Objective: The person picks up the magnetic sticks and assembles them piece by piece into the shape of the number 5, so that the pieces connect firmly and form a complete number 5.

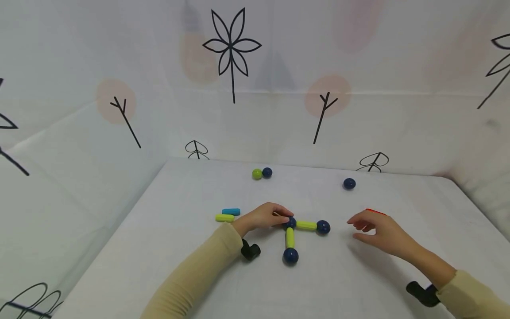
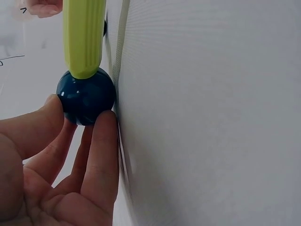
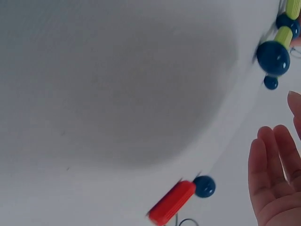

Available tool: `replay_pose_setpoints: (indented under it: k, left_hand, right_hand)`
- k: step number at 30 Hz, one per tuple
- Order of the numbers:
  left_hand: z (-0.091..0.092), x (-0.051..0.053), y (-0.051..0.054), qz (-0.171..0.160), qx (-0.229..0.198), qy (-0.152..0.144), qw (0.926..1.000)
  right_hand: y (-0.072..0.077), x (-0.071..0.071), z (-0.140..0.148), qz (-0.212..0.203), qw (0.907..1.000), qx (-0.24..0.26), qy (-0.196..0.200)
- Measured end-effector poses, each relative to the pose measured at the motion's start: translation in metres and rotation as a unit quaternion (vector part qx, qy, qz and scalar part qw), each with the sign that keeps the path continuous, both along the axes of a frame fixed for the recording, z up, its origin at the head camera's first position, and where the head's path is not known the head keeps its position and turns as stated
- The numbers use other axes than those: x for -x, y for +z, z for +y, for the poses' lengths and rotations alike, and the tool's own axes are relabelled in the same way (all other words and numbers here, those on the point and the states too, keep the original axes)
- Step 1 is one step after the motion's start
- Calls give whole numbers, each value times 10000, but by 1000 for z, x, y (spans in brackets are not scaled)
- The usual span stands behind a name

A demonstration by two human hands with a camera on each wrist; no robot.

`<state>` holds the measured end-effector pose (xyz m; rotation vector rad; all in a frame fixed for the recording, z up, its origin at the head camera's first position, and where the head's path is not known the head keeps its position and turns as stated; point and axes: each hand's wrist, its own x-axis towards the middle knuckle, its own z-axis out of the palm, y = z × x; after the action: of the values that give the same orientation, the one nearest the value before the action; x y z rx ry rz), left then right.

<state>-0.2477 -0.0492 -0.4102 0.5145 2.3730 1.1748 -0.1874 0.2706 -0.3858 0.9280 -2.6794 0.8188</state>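
Observation:
My left hand [image 1: 264, 216] pinches a dark blue ball [image 2: 87, 96] between thumb and fingers, low at the table surface. That ball forms the corner of an L-shaped build. One yellow-green rod [image 1: 306, 226] runs right from it to a second dark blue ball [image 1: 323, 227]. Another yellow-green rod [image 1: 290, 238] runs toward the near side, ending in a third dark blue ball [image 1: 291, 256]. Right of the build, my right hand [image 1: 380, 231] hovers over the table with loosely bent fingers, holding nothing. Behind it lies a red rod [image 3: 172, 203], mostly hidden in the head view.
A loose dark blue ball [image 1: 349, 184] lies at the back right. Farther left at the back, a green ball [image 1: 256, 174] sits beside another dark blue ball [image 1: 267, 173]. Left of my left hand lie a light blue rod [image 1: 231, 212] and a yellow-green rod [image 1: 225, 218].

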Motion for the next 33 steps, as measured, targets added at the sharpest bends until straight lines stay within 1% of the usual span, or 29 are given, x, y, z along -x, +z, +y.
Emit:
replay_pose_setpoints:
  k: [2, 8, 12, 19, 20, 25, 28, 33]
  left_hand:
    - [0, 1, -1, 2, -30, -5, 10000]
    - [-1, 1, -2, -53, -31, 3, 10000]
    - [-1, 1, -2, -80, -72, 11, 9999]
    - [-1, 3, -4, -104, -80, 24, 9999]
    - [0, 3, -4, -100, -77, 30, 9999]
    - [0, 4, -4, -51, -55, 4, 10000]
    - [0, 4, -4, -42, -22, -3, 10000]
    - [0, 3, -2, -78, 7, 51, 10000]
  right_hand:
    - [-1, 3, 5, 3, 9999, -49, -151]
    - [-4, 13, 20, -230, 9967, -297, -714]
    - [-5, 18, 28, -247, 9943, -343, -980]
    - [-5, 26, 37, -620, 9882, -343, -1358]
    - [-5, 27, 39, -628, 9865, -323, -1481]
    - [-7, 34, 46, -767, 9833, -338, -1617]
    - [-7, 38, 50, -877, 9826, -418, -1580]
    - [-7, 44, 54, -1186, 9775, -549, -1655]
